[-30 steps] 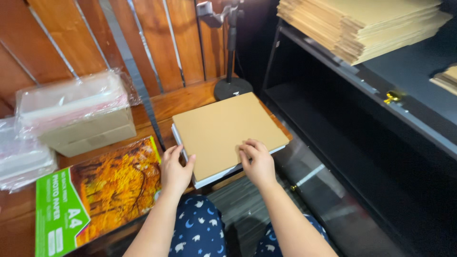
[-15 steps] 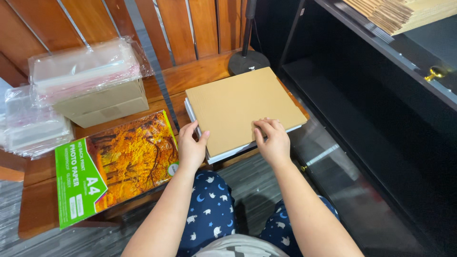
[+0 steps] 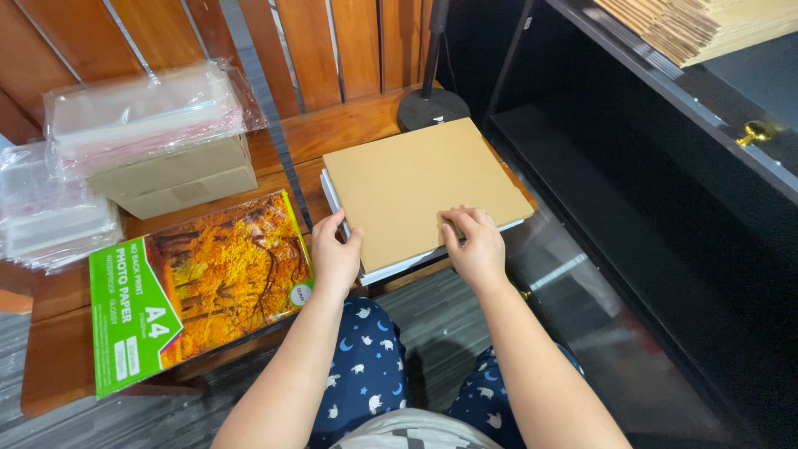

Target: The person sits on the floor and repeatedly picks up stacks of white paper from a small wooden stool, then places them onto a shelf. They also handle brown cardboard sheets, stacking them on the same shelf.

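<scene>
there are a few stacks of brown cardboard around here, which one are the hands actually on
The flat brown cardboard sheet topping the white stack on the wooden bench: the left hand grips its near left edge, the right hand presses its top. The box under plastic bags and the shelf stack sit untouched.

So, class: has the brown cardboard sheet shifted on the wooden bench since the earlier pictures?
No. The brown cardboard sheet sits the same way beside the round black stand base; only the camera moved.

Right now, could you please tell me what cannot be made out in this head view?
- White sheets: hidden under the brown board; only edges show, count unclear.
- Left hand: fingertips hidden behind the stack's edge.
- Stand: pole cut off by the top edge.
- Cardboard pile: cut off by the top edge.
- Clear bags: cut off by the left edge; contents blurred.
</scene>
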